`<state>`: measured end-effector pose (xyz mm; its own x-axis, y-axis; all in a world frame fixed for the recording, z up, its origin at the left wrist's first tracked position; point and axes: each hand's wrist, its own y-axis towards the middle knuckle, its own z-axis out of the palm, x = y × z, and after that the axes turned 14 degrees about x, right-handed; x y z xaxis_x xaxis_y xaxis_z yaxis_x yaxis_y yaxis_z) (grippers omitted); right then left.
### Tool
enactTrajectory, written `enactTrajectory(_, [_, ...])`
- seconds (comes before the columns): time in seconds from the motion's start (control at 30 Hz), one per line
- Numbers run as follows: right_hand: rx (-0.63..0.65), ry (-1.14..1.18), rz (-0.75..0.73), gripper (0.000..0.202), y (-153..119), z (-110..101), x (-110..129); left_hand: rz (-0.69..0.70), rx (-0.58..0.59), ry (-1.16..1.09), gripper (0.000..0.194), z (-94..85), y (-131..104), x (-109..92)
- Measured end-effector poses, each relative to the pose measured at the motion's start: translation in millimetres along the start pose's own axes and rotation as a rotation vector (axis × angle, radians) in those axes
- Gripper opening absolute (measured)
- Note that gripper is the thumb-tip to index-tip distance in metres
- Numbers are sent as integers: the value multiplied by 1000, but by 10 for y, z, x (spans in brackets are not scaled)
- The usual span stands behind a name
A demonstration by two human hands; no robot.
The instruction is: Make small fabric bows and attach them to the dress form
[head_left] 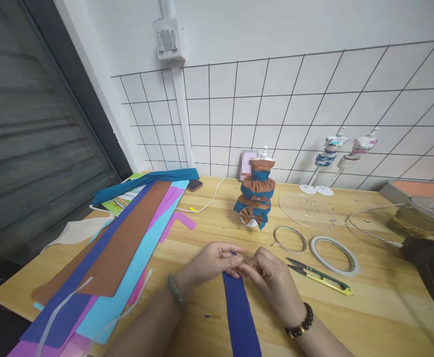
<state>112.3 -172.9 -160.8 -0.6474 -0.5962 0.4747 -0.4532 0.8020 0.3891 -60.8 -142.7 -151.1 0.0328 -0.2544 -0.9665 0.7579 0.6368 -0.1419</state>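
Down at the lower centre of my feed, my left hand (pixel 219 259) pinches the top end of the dark blue strip (pixel 240 312), which runs off the bottom edge; my right hand (pixel 276 280) meets it there, fingers curled, and from here I can't tell what they grip, with snips (pixel 305 268) lying just to the right

The left hand (pixel 217 260) partly hides the upper end of the blue strip (pixel 241 315), cut off below by the frame; pixelation blurs part of the pale card (pixel 245 169) mid-frame.
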Motion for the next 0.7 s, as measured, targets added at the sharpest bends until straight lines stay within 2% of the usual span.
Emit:
enactTrajectory(0.17, [57, -92, -35, 32, 7, 42, 13, -35, 71, 133, 39, 15, -38, -11])
enactTrajectory(0.4, [153, -112, -75, 29, 7, -32, 46, -50, 47, 182, 27, 54, -31, -76])
enactTrajectory(0.47, [166, -44, -32, 27, -1, -55, 29, -31, -5, 221, 26, 47, -31, -122])
enactTrajectory(0.57, [163, 75, 63, 24, -10, -52, -15, -16, -158, 321, 29, 15, -60, -222])
enactTrajectory(0.63, [157, 116, 99, 20, -12, -30, -44, -2, -263, 381, 33, 1, -111, -296])
enactTrajectory(0.7, [157, 136, 110, 21, -15, -4, -66, 13, -318, 407, 32, 11, -198, -361])
